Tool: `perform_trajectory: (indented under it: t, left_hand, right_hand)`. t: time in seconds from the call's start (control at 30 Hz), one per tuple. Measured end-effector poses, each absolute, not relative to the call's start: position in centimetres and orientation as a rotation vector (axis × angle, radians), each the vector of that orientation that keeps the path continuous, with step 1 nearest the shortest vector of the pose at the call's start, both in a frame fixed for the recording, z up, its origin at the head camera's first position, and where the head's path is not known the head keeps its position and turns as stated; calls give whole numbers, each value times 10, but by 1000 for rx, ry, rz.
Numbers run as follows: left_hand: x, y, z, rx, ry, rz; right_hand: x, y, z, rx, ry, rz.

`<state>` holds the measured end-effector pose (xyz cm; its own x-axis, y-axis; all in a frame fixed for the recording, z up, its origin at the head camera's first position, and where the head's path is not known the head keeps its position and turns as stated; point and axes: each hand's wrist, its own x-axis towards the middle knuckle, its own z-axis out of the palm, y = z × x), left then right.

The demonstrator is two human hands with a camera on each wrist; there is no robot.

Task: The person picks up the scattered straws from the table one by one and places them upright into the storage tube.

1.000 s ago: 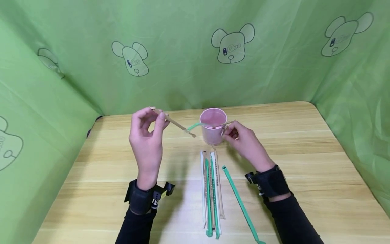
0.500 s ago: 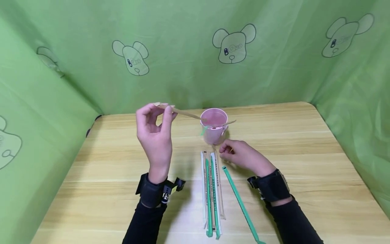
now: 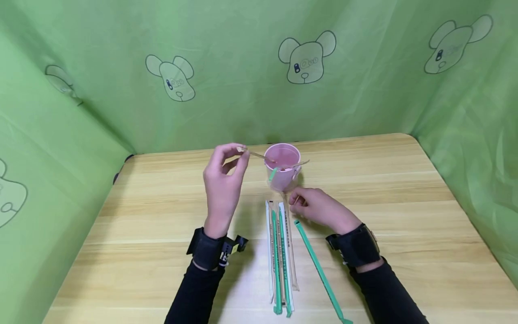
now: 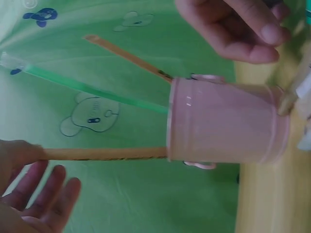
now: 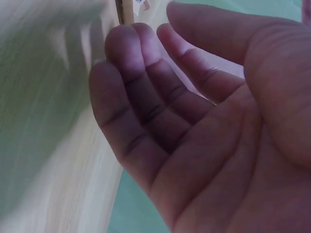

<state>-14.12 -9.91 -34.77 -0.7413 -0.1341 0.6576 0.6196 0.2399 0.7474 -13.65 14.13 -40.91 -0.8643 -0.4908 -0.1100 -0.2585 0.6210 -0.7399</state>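
Observation:
My left hand (image 3: pixel 224 189) pinches the top of a brown wrapped straw (image 4: pixel 104 154). The straw's lower end is inside the mouth of a small pink bucket (image 4: pixel 221 124), hidden by the wall. A green straw (image 4: pixel 87 91) and another brown straw (image 4: pixel 129 57) also lean out of this bucket. My right hand (image 3: pixel 323 208) hovers beside the row of straws, in front of the bucket. Its fingers (image 5: pixel 138 109) are loosely bent, and the right wrist view shows nothing in them.
Several wrapped straws (image 3: pixel 276 261), green, brown and white, lie side by side on the wooden table (image 3: pixel 141 252). A lone green straw (image 3: pixel 319 267) lies slanted to their right. Green cloth (image 3: pixel 238 99) hangs round the table's back and sides.
My left hand has moved right, bringing the brown straw's end into the bucket. My right hand has left the bucket's rim and come down towards me. The green straw in the bucket has shifted its lean.

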Motion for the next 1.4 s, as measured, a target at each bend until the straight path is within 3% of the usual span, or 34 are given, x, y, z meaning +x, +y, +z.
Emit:
perform_trajectory:
  t: [0.87,1.4]
  left_hand:
    - [-146,-110,-365,-409,-2313,-1510]
    - [-145,-110,-368,-363,-2530,-1456]
  right_hand:
    - [-140,134,-426,-778,2634,-1043]
    - [-139,140,-420,-608,2575,-1111]
